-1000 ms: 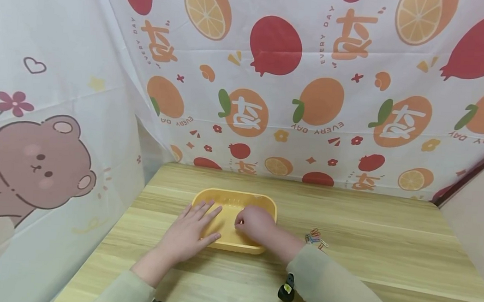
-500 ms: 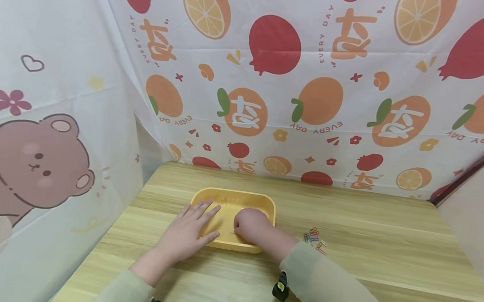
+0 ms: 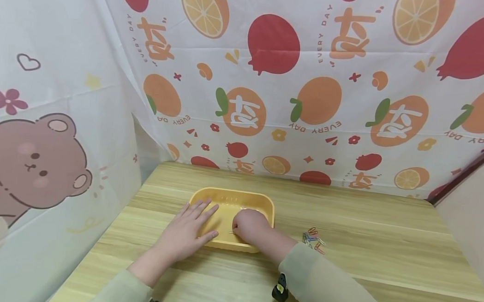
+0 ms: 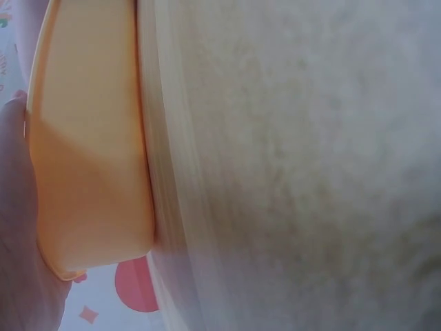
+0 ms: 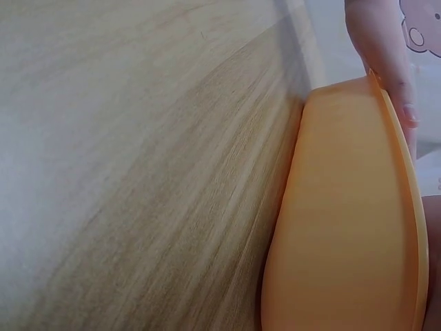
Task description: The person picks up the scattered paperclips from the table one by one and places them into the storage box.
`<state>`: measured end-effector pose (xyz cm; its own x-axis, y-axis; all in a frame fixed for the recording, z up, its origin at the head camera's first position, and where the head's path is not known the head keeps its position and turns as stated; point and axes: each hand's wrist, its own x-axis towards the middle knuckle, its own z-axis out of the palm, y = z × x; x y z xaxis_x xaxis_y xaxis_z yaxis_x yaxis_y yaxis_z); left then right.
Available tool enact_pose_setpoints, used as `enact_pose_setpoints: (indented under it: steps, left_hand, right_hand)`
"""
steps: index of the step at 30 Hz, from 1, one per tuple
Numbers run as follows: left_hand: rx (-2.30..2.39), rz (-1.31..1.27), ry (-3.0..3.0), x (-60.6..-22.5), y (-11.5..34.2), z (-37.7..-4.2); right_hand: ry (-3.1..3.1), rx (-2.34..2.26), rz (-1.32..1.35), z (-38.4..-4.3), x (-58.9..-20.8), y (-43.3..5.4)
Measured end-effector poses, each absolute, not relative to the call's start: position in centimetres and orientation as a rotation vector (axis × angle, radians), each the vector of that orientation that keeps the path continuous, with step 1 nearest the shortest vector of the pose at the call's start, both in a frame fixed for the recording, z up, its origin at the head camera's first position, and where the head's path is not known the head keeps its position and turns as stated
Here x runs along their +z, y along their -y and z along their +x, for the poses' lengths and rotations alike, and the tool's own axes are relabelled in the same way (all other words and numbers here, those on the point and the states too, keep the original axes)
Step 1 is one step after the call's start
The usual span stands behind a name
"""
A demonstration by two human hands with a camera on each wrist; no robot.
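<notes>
A yellow plastic tray [image 3: 245, 197] stands on the wooden table in the head view. Across its left rim lies my left hand [image 3: 183, 234], fingers spread and straight over the inside, thumb over the near left edge. My right hand [image 3: 251, 226] is down inside the tray's right half with its fingers curled. At its fingertips, low over the tray floor, shows a thin pale paper clip [image 3: 231, 232], mostly hidden by the hand. The left wrist view shows the tray's outer wall [image 4: 89, 165] beside the left hand [image 4: 19, 221]; in the right wrist view the left thumb [image 5: 403, 103] hooks over the rim.
Several coloured paper clips [image 3: 313, 241] lie in a loose pile on the table [image 3: 386, 243], right of the tray and just beyond the right sleeve [image 3: 321, 276]. A fruit-print cloth [image 3: 309, 141] hangs behind the table, and a bear-print cloth [image 3: 54, 232] on the left.
My right hand has sunk slightly nearer the tray floor, and a pale clip end shows at its fingertips. The left hand stays on the rim. The head view has shifted slightly.
</notes>
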<state>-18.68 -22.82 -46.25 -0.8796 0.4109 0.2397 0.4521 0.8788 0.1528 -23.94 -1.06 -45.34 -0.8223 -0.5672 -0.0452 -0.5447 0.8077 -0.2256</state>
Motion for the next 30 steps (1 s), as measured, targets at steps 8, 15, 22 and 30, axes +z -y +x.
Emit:
enact_pose_setpoints:
  steps: [8, 15, 22, 30]
  left_hand:
    - [-0.308, -0.661, 2.844, -46.2, 22.7, -18.7]
    - [-0.3, -0.67, 2.853, -46.1, 22.8, -18.7]
    - [-0.296, -0.671, 2.844, -46.1, 22.7, -18.6]
    - [-0.296, -0.667, 2.814, -46.1, 22.7, -18.6]
  right_hand:
    - [-2.892, -0.409, -0.865, -24.1, -45.4, 0.8]
    - [-2.889, -0.514, -0.806, -24.2, -44.9, 0.5]
    - [-2.891, -0.61, -0.817, -24.1, -44.5, 0.2]
    - [-2.871, -0.708, -0.82, -24.2, -44.3, -0.1]
